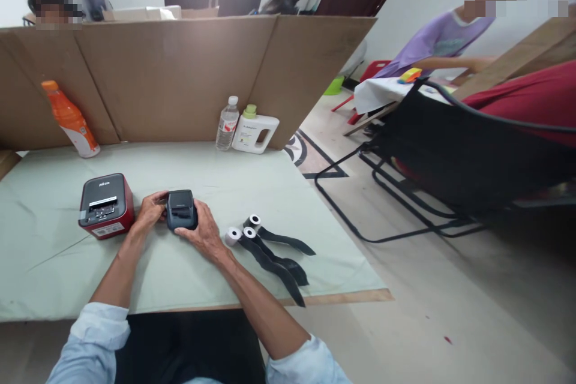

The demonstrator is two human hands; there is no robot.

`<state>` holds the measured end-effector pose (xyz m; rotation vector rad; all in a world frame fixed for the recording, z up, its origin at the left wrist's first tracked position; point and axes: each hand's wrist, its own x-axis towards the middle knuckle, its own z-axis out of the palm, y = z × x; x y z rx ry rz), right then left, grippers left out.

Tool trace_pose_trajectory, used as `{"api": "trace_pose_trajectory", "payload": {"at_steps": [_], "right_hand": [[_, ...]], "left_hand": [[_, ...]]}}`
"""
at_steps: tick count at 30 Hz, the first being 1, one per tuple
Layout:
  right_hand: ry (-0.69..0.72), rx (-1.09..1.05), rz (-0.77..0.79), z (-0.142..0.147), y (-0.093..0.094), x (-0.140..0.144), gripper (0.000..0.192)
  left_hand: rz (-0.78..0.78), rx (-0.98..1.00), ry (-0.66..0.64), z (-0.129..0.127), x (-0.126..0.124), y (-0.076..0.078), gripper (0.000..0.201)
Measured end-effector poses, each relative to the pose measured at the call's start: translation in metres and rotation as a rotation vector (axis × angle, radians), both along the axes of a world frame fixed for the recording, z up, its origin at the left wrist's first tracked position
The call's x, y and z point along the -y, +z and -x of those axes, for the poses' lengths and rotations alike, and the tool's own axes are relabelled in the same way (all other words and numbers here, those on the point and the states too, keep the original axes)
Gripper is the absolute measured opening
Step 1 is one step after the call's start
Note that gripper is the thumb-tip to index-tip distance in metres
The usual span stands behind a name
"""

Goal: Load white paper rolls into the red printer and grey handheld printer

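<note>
I had both hands on the small dark printer (181,210), which sat on the table (54,264) about midway along it, nearer the front edge than the back: my left hand (149,211) curled half-closed against its left side, and my right hand (201,231) lay over its right side with fingers loosely spread and bent around it. The red-and-black printer (106,205) stood just to its left, its label too small to read, and three paper rolls (245,233) with dark strips lay close to the right.
</note>
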<state>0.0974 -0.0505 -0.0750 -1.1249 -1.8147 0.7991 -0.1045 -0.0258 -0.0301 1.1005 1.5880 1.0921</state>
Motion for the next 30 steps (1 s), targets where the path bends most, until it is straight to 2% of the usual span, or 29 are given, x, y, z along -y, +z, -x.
{"api": "trace_pose_trajectory", "payload": {"at_steps": [6, 18, 22, 27, 30], "right_hand": [[0.009, -0.016, 0.012, 0.0, 0.002, -0.001, 0.098], [-0.001, -0.009, 0.02, -0.001, -0.001, -0.001, 0.099], [0.023, -0.017, 0.023, -0.002, 0.004, -0.001, 0.097], [0.022, -0.042, -0.001, -0.002, 0.006, -0.003, 0.083], [0.017, -0.052, -0.007, -0.001, 0.004, -0.005, 0.084]], "left_hand": [[0.005, 0.171, -0.111, 0.013, 0.003, 0.005, 0.073], [0.07, 0.058, -0.086, 0.009, -0.003, 0.008, 0.073], [0.02, 0.071, -0.074, 0.005, 0.002, 0.008, 0.073], [-0.032, 0.144, -0.076, 0.007, 0.007, 0.006, 0.073], [-0.071, 0.171, -0.104, 0.011, 0.009, 0.006, 0.075]]}}
